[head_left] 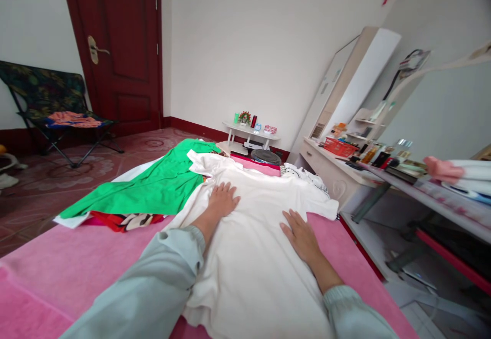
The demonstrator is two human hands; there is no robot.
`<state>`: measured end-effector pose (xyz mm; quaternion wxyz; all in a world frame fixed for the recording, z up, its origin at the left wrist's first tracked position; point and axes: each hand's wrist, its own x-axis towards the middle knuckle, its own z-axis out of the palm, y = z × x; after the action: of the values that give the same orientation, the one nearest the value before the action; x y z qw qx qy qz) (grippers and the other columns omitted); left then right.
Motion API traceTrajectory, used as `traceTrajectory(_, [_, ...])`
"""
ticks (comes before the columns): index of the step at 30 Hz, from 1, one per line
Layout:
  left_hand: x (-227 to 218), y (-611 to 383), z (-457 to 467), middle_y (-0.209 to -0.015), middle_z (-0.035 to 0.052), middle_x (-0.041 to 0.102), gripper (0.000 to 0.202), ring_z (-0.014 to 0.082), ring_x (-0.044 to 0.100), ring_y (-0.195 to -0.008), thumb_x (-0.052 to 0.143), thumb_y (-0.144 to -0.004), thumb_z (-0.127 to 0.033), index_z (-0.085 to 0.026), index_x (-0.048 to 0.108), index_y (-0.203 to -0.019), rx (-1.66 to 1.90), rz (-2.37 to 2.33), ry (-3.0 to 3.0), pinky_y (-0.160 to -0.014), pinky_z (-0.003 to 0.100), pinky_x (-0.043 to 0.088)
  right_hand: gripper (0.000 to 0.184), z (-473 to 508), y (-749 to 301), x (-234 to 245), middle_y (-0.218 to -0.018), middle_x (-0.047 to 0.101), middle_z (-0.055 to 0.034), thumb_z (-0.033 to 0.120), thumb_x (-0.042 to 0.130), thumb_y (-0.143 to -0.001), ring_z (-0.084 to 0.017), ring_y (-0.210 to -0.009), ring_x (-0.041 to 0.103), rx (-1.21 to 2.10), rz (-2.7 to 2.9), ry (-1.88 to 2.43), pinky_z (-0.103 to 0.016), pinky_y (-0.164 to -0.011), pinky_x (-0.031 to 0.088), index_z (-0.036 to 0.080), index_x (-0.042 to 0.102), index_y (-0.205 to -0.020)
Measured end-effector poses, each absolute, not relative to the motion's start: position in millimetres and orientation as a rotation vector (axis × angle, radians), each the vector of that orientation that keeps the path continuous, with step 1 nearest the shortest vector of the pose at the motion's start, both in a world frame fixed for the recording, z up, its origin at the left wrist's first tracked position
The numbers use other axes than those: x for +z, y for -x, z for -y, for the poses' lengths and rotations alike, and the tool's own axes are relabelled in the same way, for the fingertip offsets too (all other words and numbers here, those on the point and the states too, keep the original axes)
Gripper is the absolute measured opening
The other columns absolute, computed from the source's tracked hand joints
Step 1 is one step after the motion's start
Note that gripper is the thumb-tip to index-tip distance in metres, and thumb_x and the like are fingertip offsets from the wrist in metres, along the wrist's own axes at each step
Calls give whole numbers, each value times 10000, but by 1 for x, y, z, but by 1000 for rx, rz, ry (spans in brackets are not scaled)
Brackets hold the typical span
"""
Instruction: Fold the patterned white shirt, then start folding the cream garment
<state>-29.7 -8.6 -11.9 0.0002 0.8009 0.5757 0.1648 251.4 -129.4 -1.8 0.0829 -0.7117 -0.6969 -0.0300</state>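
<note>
A white short-sleeved T-shirt (261, 257) lies spread out on the pink bed cover (95, 257), its hem toward me and its sleeves at the far end. My left hand (223, 199) rests palm down on the upper left part of the shirt, fingers stretched out. On the right side of the shirt my right hand (301, 232) lies flat too, its fingers spread. Neither hand grips the cloth. A green garment (153, 185) lies to the left, touching the shirt's left sleeve, over a red patterned cloth (125, 221).
Beyond the shirt's right sleeve lies a black-and-white garment (307, 178). A dressing table (326, 160) with bottles and a red basket (340, 147) runs along the right. A low white table (251, 132) stands by the far wall. At left are a folding chair (42, 93) and a door (115, 47).
</note>
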Motion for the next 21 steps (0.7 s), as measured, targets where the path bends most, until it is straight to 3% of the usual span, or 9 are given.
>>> traceTrajectory(11, [-14,32,6,-1486,60,364,534,273,287,-1371,314,-929,-519,-246,434,-1372,534,-1798,-2545,-1104,449,222,524,126,-254,-3,-1481,377,-65,503,340,-934,-242,-1370,315,-118,2029,2049,-441,-1098,266,247,464,-1374])
traceTrajectory(21, [-15,32,4,-1486,92,355,531,295,288,-1364,322,-935,-492,-221,423,-1380,500,-1790,-2550,-1096,474,226,522,123,-260,-8,-1478,385,-53,514,364,-926,-250,-1366,324,-98,2033,1997,-441,-1111,263,249,484,-1360])
